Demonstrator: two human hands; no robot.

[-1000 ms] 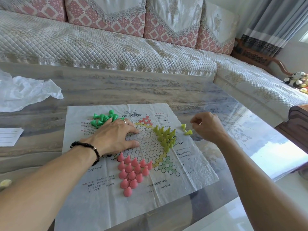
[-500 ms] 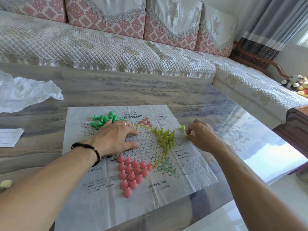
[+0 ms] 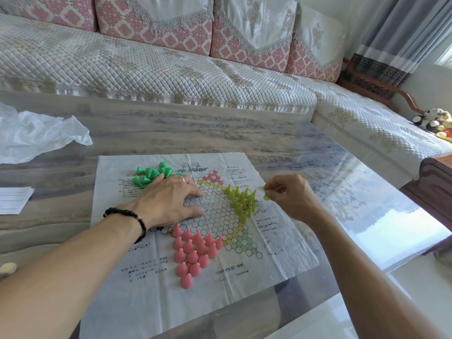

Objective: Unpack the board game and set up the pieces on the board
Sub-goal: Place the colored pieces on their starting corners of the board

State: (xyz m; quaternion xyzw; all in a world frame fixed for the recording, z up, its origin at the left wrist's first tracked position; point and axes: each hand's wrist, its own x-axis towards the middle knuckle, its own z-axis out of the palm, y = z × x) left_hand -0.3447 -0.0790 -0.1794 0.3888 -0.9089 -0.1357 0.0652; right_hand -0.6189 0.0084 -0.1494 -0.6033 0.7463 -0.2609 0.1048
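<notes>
A home living room, to judge by the furnishings. Along the far side, a long corner sofa (image 3: 156, 69) under a quilted cream cover, backed by cushions (image 3: 156, 18) in a pink-and-white lattice pattern with lace-edged drapes. In front of it, a low coffee table (image 3: 220, 128) with a glossy marbled top, reflecting window light at the right. At the upper right, grey-and-white curtains (image 3: 401, 37) with a dark key-pattern band, above a carved dark wooden armrest (image 3: 381, 89). Soft toys (image 3: 435, 122) heaped on the sofa's far right end. Pale polished floor (image 3: 415, 285) beside the table.
</notes>
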